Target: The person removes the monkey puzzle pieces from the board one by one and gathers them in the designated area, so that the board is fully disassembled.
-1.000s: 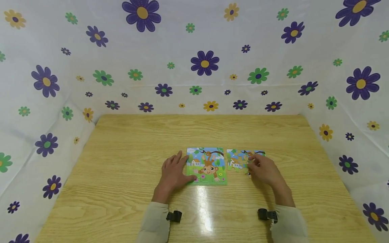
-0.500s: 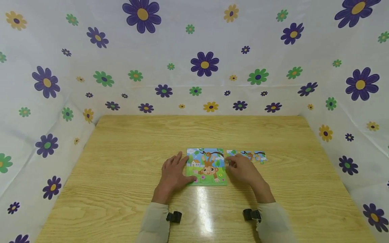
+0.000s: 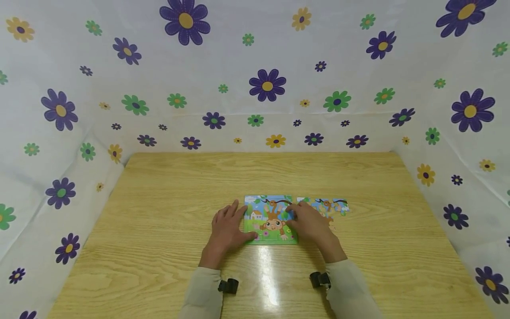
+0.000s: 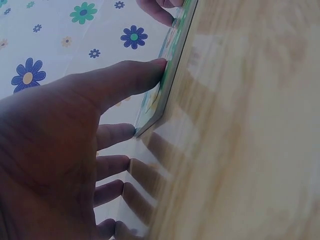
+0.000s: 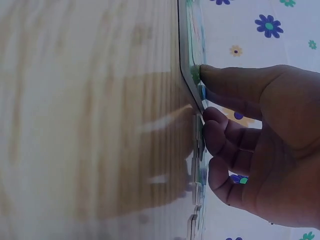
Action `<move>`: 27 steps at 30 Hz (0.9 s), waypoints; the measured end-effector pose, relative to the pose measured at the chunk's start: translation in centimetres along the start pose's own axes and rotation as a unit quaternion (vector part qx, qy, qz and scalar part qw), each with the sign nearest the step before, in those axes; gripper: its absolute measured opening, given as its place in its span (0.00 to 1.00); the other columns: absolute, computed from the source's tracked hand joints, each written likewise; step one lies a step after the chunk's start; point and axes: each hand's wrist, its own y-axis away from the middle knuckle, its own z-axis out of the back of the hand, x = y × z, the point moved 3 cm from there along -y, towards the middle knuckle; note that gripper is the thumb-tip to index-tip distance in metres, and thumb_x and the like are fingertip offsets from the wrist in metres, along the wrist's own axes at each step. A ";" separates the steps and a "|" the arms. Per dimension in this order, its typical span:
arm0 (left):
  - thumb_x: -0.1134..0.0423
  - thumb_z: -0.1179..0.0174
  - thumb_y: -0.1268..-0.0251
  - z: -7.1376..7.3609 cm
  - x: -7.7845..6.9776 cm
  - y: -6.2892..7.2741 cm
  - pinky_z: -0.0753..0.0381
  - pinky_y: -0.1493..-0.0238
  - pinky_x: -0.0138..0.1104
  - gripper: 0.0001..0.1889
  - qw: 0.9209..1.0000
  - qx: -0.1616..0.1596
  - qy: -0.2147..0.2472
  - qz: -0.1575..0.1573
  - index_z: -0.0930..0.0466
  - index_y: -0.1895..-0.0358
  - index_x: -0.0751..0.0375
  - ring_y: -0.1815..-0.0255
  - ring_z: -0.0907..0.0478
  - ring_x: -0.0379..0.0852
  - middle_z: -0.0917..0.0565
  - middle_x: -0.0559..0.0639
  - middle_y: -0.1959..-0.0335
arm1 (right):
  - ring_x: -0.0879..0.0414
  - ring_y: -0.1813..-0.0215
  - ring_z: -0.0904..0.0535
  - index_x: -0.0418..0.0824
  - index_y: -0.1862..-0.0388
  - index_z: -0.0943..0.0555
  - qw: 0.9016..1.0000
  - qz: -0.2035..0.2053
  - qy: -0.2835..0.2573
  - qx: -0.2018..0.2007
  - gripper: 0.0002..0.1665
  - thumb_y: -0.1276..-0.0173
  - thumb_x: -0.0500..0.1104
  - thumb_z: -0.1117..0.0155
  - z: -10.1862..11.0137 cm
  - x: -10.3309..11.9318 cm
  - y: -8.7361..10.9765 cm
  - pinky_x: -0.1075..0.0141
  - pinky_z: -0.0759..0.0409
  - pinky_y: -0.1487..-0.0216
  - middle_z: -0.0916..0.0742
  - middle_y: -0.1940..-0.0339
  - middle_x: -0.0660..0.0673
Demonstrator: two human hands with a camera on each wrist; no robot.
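Observation:
A square jigsaw puzzle board (image 3: 267, 242) with a hanging monkey picture lies flat on the wooden table in the head view. At its left side rests my left hand (image 3: 226, 226), thumb on the lower left corner and fingertips along the left edge. In the left wrist view those fingers (image 4: 112, 167) are spread and fairly straight. My right hand (image 3: 312, 223) is at the board's right edge. Its thumb and forefinger pinch a mostly hidden puzzle piece (image 5: 202, 92) there, while the other fingers (image 5: 235, 190) curl inward.
Several loose puzzle pieces (image 3: 340, 205) lie right of the board, partly covered by my right hand. The wooden table (image 3: 151, 212) is bounded at the back and sides by a white flowered cloth (image 3: 223, 57).
My right hand has moved left from the loose pieces to the board's right edge. The left hand and the board have stayed in place.

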 end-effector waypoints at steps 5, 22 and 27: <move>0.38 0.32 0.50 0.1 -0.1 0.1 0.47 0.28 0.59 0.46 1.000 -0.003 0.001 -0.003 0.36 0.27 0.50 0.26 0.44 0.62 0.44 0.56 0.22 | 0.55 0.65 0.27 0.42 0.44 0.21 1.000 -0.005 -0.010 0.004 0.21 0.35 0.47 0.33 0.1 0.1 -0.1 0.61 0.25 0.65 0.21 0.58 0.45; 0.36 0.33 0.48 0.0 0.0 0.1 0.47 0.28 0.59 0.45 1.000 0.001 -0.005 -0.002 0.37 0.27 0.48 0.25 0.45 0.62 0.45 0.55 0.22 | 0.59 0.75 0.26 0.45 0.55 0.28 0.999 0.015 -0.041 -0.025 0.15 0.35 0.42 0.32 -0.2 0.5 0.4 0.66 0.29 0.72 0.16 0.69 0.49; 0.36 0.34 0.48 0.0 0.0 0.0 0.47 0.28 0.59 0.46 1.000 0.002 -0.007 -0.001 0.38 0.27 0.49 0.25 0.46 0.62 0.45 0.55 0.22 | 0.59 0.77 0.33 0.45 0.61 0.33 0.997 0.027 -0.071 -0.020 0.12 0.32 0.40 0.37 0.1 0.0 0.9 0.68 0.36 0.74 0.22 0.75 0.50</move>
